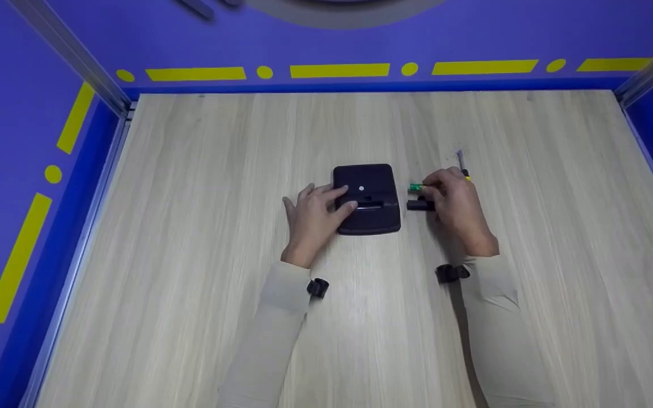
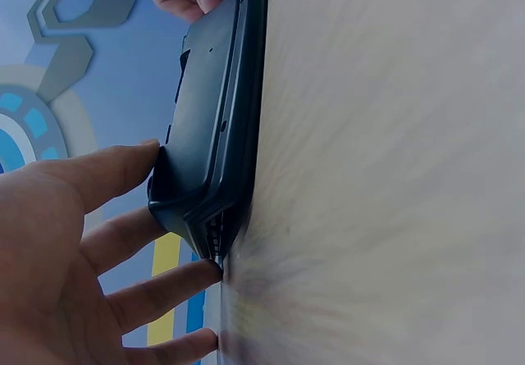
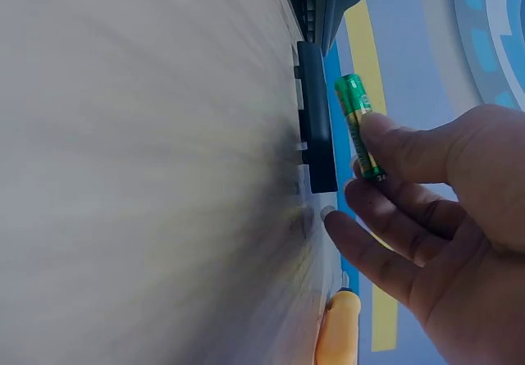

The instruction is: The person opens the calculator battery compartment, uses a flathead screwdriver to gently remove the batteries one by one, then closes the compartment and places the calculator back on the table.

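Note:
A flat black device (image 1: pixel 365 222), which looks like a desk calculator lying face down, rests on the table. A slot crosses its upturned back. My left hand (image 1: pixel 316 215) steadies its left side, with the thumb and a finger resting on it and the other fingers spread. To the right, my right hand (image 1: pixel 456 199) pinches a green AA-style battery (image 3: pixel 354 115) between thumb and fingers, raised over the table. Just below the battery lies a narrow black battery cover (image 3: pixel 318 127), partly hidden by that hand in the head view.
Beyond my right hand lies a screwdriver (image 1: pixel 462 162) with a yellow-orange handle (image 3: pixel 339 328). The wood-grain table (image 1: pixel 202 226) is bordered by blue panels (image 1: pixel 326 45) at the back and sides. Each sleeve carries a small black wrist camera (image 1: pixel 318 288).

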`<state>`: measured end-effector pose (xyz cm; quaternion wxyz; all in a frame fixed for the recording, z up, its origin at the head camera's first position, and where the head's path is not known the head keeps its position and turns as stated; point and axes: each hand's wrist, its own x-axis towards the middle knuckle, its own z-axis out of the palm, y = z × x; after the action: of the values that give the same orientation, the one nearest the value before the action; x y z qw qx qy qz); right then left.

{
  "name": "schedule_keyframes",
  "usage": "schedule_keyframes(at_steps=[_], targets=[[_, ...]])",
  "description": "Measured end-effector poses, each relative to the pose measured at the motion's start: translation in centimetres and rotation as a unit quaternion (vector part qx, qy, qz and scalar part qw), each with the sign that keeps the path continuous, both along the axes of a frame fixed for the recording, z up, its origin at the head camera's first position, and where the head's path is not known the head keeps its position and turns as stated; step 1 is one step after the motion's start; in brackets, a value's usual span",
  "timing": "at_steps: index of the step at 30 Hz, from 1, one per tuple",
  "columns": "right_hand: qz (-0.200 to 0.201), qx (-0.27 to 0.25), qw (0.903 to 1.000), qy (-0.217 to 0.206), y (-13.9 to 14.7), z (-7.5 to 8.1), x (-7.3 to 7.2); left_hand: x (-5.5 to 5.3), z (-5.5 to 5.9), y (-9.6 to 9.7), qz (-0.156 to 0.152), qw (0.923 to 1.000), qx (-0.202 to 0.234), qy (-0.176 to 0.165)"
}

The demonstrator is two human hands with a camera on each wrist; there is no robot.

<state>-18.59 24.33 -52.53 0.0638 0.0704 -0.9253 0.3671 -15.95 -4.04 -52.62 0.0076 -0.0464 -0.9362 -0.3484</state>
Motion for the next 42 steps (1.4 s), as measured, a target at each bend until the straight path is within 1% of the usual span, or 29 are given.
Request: schedule_keyframes(at_steps=[10,18,25,30,42], targets=[[0.003,0.014,0.9999,-0.008,-0.02,0.01,0.03,-0.02,-0.05,0.01,0.001,1.0,0.0,-0.002],[0.015,0.03,0.9994,0.007,-0.05,-0.21,0.04,0.07,-0.03,-0.04,-0.002,1.0,0.009,-0.002],[0.022,0.029,0.9993,0.008,-0.09,-0.12,0.15,0.08,0.03,-0.03,-0.001,1.0,0.007,-0.007],[0.02,0.029,0.9993,0.01,-0.1,-0.22,0.1,0.06,0.06,-0.03,-0.001,0.9999,0.009,-0.013],[0.016,0.037,0.9992,0.004,-0.12,-0.29,0.08,0.01,0.03,-0.05,0.001,0.9999,0.01,-0.01]])
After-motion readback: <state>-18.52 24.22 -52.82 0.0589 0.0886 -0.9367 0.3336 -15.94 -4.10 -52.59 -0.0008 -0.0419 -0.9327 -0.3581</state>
